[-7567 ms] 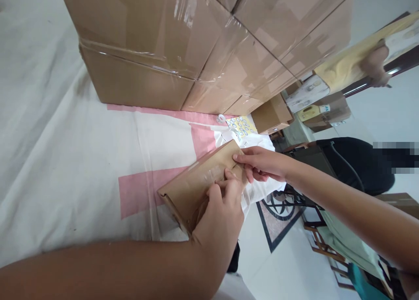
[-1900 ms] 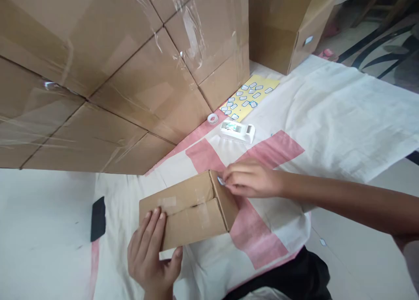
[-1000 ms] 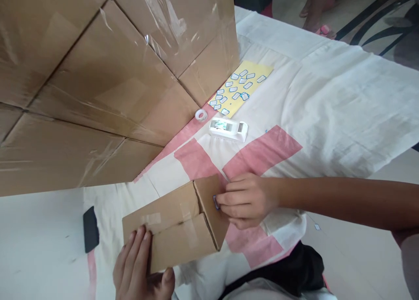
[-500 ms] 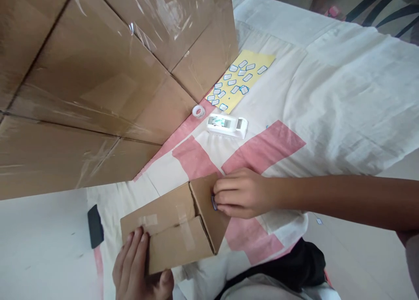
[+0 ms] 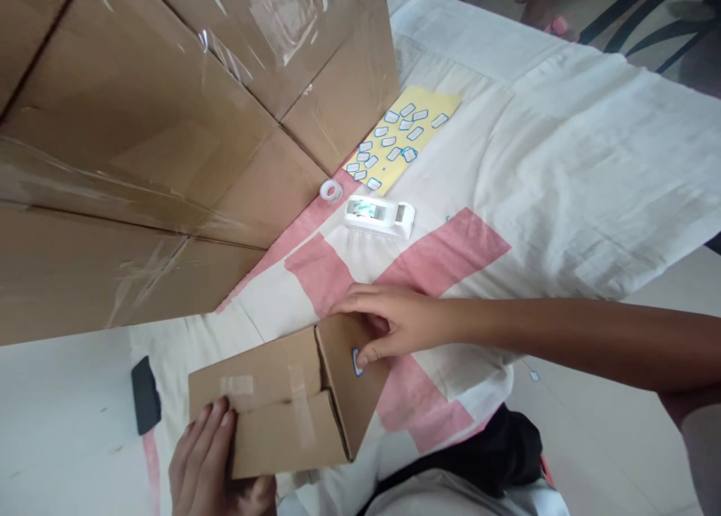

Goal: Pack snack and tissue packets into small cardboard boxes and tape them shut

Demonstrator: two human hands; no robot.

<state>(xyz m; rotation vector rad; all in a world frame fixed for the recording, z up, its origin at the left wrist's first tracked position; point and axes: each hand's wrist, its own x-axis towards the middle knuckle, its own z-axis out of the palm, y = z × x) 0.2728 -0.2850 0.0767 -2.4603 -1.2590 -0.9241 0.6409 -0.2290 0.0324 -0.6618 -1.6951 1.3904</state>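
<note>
A small brown cardboard box (image 5: 276,441) is tilted in front of me, its flaps held by strips of clear tape. My left hand (image 5: 206,456) grips its left end, fingers on top and thumb low at the near side. At the right end, my right hand (image 5: 394,317) has its fingers over the far edge and its thumb on the end face. That thumb touches a small white label with a blue border (image 5: 357,362), stuck on this face. The tips of the right fingers are hidden behind the box.
Large taped cartons (image 5: 225,125) stand at the left. Beside them lie a yellow sheet (image 5: 417,103) with several blue-edged labels, a tape roll (image 5: 331,191) and a white tape dispenser (image 5: 380,216). A dark flat object (image 5: 146,396) is at far left. Another person's foot (image 5: 557,28) shows beyond the table.
My right hand has opened from its pinch at the label and spread, fingers now over the box's far edge and thumb on the label. My left hand keeps its hold; the view shifts slightly.
</note>
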